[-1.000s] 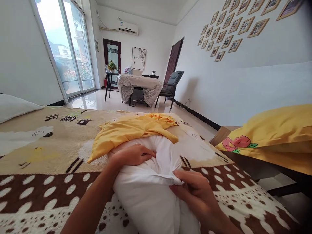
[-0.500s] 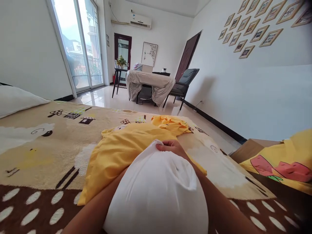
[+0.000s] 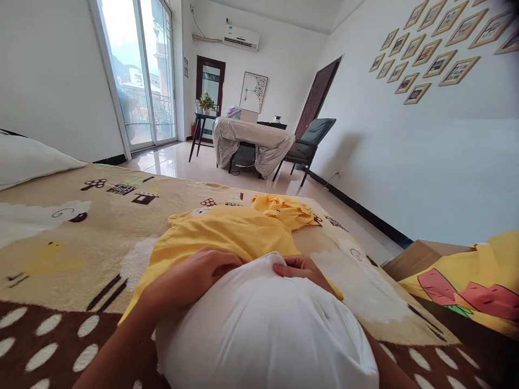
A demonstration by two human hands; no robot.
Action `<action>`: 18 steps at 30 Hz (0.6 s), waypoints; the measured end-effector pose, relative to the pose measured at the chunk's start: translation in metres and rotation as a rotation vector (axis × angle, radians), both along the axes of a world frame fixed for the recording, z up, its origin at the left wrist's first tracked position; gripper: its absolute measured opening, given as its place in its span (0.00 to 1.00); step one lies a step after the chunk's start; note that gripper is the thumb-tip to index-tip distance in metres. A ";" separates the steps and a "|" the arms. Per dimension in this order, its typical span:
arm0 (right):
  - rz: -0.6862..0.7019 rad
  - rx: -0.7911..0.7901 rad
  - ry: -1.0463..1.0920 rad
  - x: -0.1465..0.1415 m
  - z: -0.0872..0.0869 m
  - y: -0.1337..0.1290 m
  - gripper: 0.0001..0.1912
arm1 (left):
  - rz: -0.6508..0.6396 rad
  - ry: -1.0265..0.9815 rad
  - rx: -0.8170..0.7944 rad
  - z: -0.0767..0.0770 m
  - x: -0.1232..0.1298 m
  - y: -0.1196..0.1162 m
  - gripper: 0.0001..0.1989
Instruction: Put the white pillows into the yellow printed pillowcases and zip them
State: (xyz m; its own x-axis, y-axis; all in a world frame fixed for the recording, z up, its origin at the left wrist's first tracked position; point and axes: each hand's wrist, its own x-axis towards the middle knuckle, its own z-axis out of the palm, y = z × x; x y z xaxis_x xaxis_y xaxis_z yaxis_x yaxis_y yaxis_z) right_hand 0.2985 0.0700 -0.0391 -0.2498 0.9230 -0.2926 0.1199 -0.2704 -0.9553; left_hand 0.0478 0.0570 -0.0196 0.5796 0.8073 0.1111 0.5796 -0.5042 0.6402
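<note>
A plump white pillow point(image 3: 263, 329) fills the near middle, its narrow corner pointing away from me. Close to that corner my right hand point(image 3: 302, 267) is closed on the pillow, thumb on top of the white cloth. My left hand point(image 3: 214, 265) lies along the pillow's far left edge with its fingers curled. Its fingertips disappear between the pillow and the yellow pillowcase point(image 3: 227, 229), so what they grip is hidden. The pillowcase is spread flat on the bed just beyond both hands, its near part covered by the pillow and my left forearm.
A patterned blanket point(image 3: 109, 227) covers the bed. Crumpled yellow cloth point(image 3: 287, 210) lies beyond the pillowcase. Another white pillow point(image 3: 32, 159) is at the left. To the right, yellow printed fabric point(image 3: 466, 286) hangs by a cardboard box point(image 3: 421, 254). A covered table point(image 3: 253, 135) and chair point(image 3: 312, 143) stand farther off.
My left hand has come out from under the pillow to its far left edge. The pillow and my right hand have shifted slightly toward me and to the right.
</note>
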 end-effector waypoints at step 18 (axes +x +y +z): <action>0.269 0.199 -0.299 -0.027 0.011 -0.063 0.22 | 0.422 0.154 0.812 -0.004 -0.007 0.003 0.11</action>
State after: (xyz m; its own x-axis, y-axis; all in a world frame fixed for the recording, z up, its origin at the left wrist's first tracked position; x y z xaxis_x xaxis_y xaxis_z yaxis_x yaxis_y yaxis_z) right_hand 0.2712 0.0073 -0.0285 -0.4201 0.8824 -0.2116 0.4399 -0.0059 -0.8980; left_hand 0.0407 0.0598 -0.0235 0.3103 0.6632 0.6811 0.8666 -0.4919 0.0842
